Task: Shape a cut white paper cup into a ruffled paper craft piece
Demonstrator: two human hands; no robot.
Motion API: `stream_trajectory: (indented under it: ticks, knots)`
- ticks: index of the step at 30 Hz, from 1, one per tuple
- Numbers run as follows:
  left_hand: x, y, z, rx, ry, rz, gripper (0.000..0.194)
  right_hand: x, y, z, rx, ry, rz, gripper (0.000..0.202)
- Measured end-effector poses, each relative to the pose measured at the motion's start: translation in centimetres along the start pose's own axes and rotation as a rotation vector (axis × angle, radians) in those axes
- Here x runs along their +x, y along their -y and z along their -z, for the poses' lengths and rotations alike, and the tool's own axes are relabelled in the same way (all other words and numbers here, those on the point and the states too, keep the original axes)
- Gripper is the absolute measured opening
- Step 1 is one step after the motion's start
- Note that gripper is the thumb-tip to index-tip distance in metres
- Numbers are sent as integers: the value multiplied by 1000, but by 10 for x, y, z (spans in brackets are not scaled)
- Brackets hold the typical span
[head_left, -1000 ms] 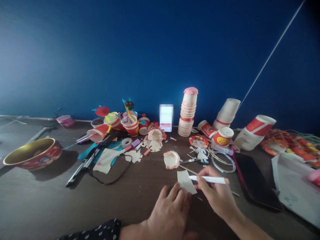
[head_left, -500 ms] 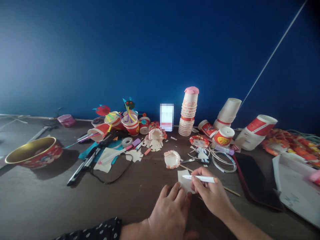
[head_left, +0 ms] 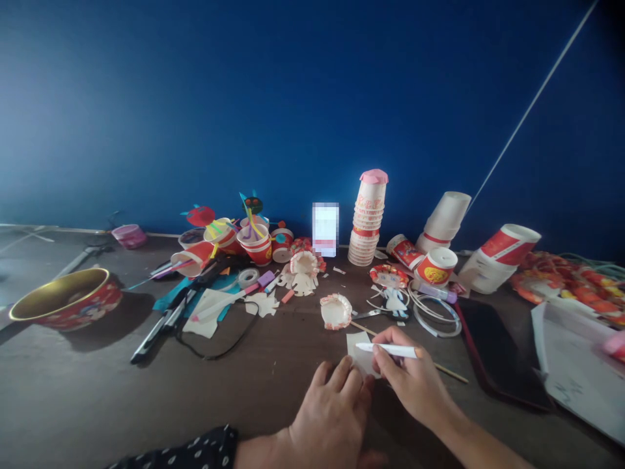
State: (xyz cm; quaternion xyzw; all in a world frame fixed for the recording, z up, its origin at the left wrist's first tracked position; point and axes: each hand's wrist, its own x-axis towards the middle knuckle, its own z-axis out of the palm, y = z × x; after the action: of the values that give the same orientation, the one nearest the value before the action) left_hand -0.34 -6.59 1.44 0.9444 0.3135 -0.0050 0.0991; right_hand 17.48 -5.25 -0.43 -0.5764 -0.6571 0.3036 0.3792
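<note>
A white marker (head_left: 390, 350) sits between the thumb and fingers of my right hand (head_left: 415, 374), its tip over a small piece of white paper (head_left: 356, 340). My left hand (head_left: 336, 404) lies on the paper's lower left edge, fingers spread and slightly bent, pressing it to the table. Just beyond the paper is a paper cup base (head_left: 336, 311) with curled, cut edges. A thin wooden stick (head_left: 452, 373) passes behind my right hand. Farther back, a small paper figure (head_left: 395, 301) in blue and white lies beside a pair of scissors (head_left: 371, 313), partly covered.
A dark phone (head_left: 502, 352) and a white box (head_left: 576, 384) lie to the right. Stacked paper cups (head_left: 366, 221) stand at the back. On the left are a gold-lined bowl (head_left: 63, 299), a craft knife (head_left: 163, 326), a tape roll (head_left: 249, 278) and decorated cups (head_left: 256, 244).
Very little differs. My right hand and the marker have shifted very slightly left, while my left hand stays on the paper.
</note>
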Motion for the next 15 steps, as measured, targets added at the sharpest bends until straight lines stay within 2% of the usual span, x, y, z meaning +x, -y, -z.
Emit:
stream_trajectory:
  ticks: [15]
  knots:
    - [0, 0, 1, 18, -2, 2, 75, -1, 2, 2, -11, -16, -9, 22]
